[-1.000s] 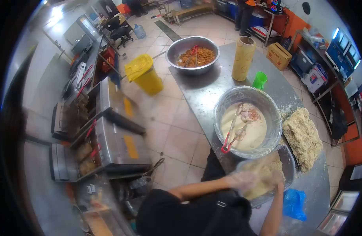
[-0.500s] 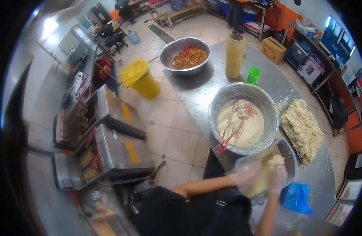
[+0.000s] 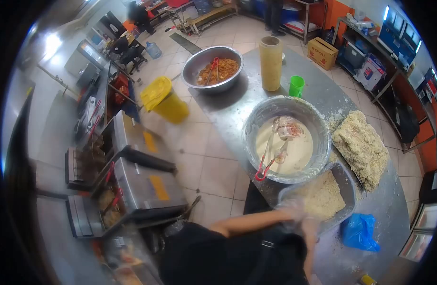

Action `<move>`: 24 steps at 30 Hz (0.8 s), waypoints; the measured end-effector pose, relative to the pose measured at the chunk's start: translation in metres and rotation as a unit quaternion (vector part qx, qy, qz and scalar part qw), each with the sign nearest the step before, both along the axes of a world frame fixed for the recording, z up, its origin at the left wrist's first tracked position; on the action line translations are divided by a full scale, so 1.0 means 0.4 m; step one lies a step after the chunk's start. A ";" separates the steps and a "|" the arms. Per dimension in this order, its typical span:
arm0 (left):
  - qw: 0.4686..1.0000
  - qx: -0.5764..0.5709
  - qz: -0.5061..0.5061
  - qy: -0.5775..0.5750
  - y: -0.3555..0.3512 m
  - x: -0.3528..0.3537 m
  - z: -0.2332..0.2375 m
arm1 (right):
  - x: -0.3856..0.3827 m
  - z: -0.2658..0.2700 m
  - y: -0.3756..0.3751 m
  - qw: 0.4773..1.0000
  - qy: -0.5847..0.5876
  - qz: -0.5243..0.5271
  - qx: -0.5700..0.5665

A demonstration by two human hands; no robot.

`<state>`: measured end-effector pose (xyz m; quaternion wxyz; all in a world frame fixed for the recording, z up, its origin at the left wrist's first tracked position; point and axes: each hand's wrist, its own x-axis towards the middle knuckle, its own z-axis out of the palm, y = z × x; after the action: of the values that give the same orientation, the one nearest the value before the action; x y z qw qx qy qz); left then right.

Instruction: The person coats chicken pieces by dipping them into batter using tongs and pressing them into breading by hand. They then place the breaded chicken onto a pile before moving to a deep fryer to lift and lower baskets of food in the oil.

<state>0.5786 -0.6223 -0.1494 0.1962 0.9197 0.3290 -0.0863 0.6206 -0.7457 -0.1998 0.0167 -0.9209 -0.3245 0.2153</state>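
Observation:
My left hand (image 3: 290,210), in a clear plastic glove, is over the near left corner of a grey tub (image 3: 350,191) of pale crumb coating (image 3: 327,197). Close beside it is my right hand (image 3: 308,222), also gloved, at the tub's near edge. Motion smears the fingers of both hands, and I cannot tell whether they hold anything. Just beyond the tub stands a large metal bowl (image 3: 322,124) of cream-coloured batter (image 3: 294,156). Red-handled tongs (image 3: 261,172) lean in it beside a coated reddish piece (image 3: 289,127).
Right of the bowl lies a crumb mound (image 3: 362,147); a blue plastic bag (image 3: 360,232) sits near the tub. Farther along the table (image 3: 247,118) are a green cup (image 3: 297,86), a tall wrap roll (image 3: 271,64) and a food-filled bowl (image 3: 187,78). Fryers (image 3: 145,183) and a yellow bin (image 3: 173,107) stand left.
My hands have come together toward the tub's near left corner, the right one moving left out of the crumbs. More of the crumb surface shows. The view has shifted slightly.

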 end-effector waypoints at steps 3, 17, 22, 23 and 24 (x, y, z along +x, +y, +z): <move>0.984 0.157 -0.049 0.069 -0.028 0.015 -0.064 | -0.029 0.013 0.016 0.999 0.027 -0.011 0.020; 0.936 -0.288 -0.150 -0.133 0.116 0.099 0.194 | 0.250 -0.037 -0.089 0.934 -0.341 0.007 0.106; 0.924 -0.273 -0.110 -0.242 0.092 0.037 -0.097 | 0.238 0.108 0.225 0.920 -0.348 -0.165 0.077; 0.862 -0.279 -0.111 -0.409 0.101 0.017 -0.169 | 0.232 0.128 0.261 0.907 -0.375 -0.183 0.061; 0.864 -0.283 -0.110 -0.402 0.101 -0.010 -0.157 | 0.233 0.172 0.263 0.936 -0.289 -0.188 0.071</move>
<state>0.5745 -0.5817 -0.2122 0.5528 0.8096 0.0801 0.1805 0.7139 -0.6407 -0.1309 0.0273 -0.9841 -0.1505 -0.0908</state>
